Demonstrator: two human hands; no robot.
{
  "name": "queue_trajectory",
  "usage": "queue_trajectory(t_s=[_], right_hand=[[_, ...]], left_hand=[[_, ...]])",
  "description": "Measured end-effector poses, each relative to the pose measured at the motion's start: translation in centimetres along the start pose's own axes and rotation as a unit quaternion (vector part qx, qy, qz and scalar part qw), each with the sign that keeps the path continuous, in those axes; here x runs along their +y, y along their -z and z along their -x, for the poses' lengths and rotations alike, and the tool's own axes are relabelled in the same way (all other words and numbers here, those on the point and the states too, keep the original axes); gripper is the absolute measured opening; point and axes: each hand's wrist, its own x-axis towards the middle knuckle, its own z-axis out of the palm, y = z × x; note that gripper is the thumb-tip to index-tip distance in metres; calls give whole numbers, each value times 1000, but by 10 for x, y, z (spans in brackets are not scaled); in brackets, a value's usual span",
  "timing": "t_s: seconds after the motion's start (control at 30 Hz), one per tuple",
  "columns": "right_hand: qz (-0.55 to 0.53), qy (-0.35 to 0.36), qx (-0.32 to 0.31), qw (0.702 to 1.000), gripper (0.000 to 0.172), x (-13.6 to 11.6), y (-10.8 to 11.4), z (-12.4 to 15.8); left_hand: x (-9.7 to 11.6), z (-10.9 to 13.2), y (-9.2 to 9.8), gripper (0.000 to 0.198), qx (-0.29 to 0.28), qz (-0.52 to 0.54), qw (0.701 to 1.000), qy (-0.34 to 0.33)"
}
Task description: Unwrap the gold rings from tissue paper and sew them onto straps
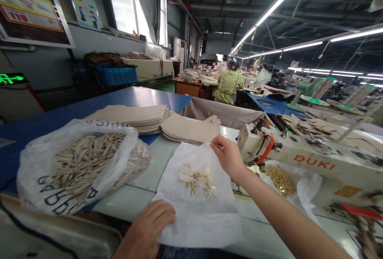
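Note:
A white sheet (203,223), thin and creased, lies across the pale sewing table with several small gold metal fittings (196,181) scattered on its middle. My right hand (228,154) pinches the sheet's far right corner between thumb and fingertips. At the near left edge, my left hand (151,223) is closed on the sheet, its fingers bent over the top and the thumb mostly hidden. Just past the sheet lie stacked beige cut panels (190,128). To the right, a second heap of gold fittings (279,180) rests on white wrapping under the sewing machine's arm.
A DUKI sewing machine (299,155) stands close to my right forearm. On the left, an open plastic bag (32,171) holds many small beige strips. More beige panels (128,116) are piled on the blue table (143,95). A person in yellow-green (229,85) sits farther back.

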Motion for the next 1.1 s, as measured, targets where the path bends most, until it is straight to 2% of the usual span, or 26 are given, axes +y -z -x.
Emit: queue_trajectory(t_s=[0.17,0.57,0.87,1.0,1.1], right_hand=[[-16,14,8,1000,11,-3,3,-2],[-20,53,54,997,12,-19,17,-9],[-18,65,78,995,11,-28,27,-10],[-66,45,92,993,10,-26,25,-6],[-114,6,73,991,10,-20,20,-3]], left_hand=[[3,-5,3,39,2,-8,1000,-5],[6,-5,1,42,17,13,1000,16],[11,-17,8,36,17,8,1000,4],[7,-12,3,37,12,11,1000,8],[5,-6,-1,39,4,20,1000,19]])
